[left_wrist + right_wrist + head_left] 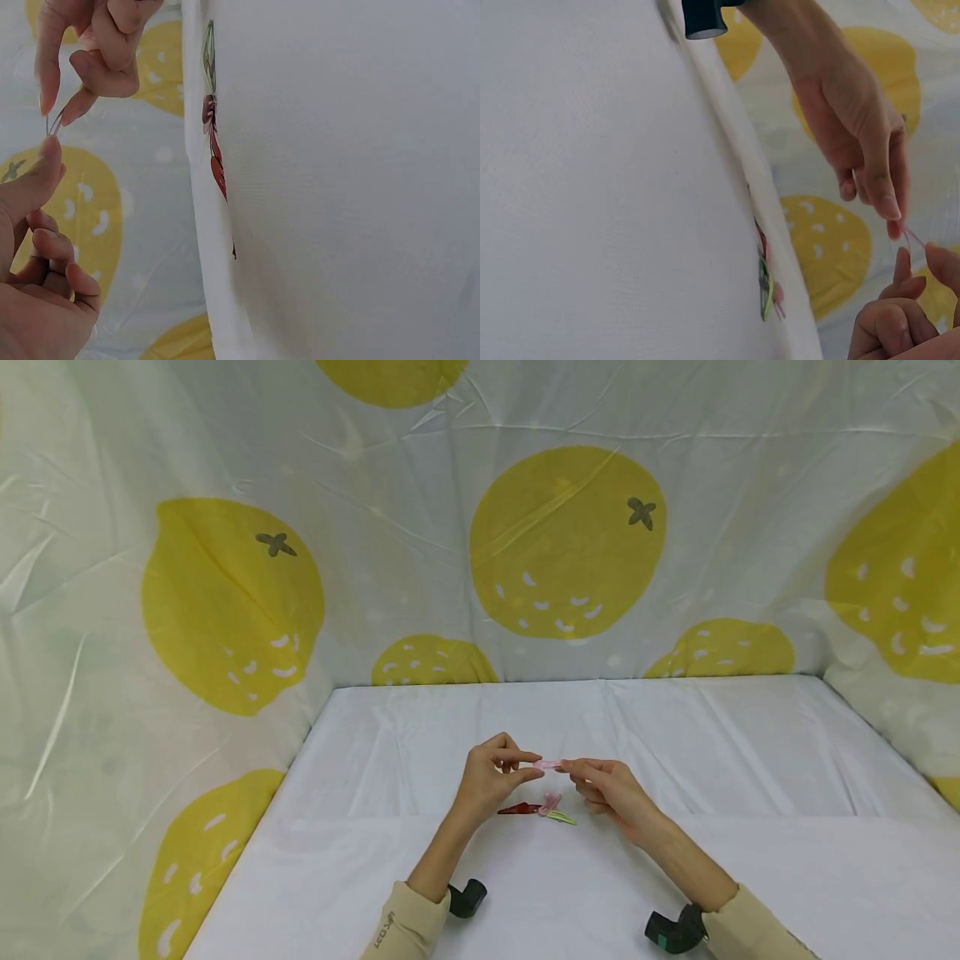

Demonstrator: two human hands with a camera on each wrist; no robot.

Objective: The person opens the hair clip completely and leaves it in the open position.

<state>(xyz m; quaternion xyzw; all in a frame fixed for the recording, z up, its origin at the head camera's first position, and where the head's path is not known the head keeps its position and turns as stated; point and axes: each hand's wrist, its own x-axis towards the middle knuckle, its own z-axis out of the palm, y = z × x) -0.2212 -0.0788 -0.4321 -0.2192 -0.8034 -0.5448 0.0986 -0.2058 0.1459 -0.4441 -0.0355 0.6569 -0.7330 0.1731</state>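
Above the white tabletop, a pink clip is raised between both hands. Left hand pinches its joined end; right hand grips the parted ends, finger at one, thumb at the other. Step in hand, as judged: working the clip apart or together; which of these cannot be determined. Next move probably calls for a firm left pinch while right finger and thumb control the parting. Long axis runs crosswise, nearly level, parted ends pointing rightward. Red clip, green clip and second pink clip lie grouped on the tabletop.
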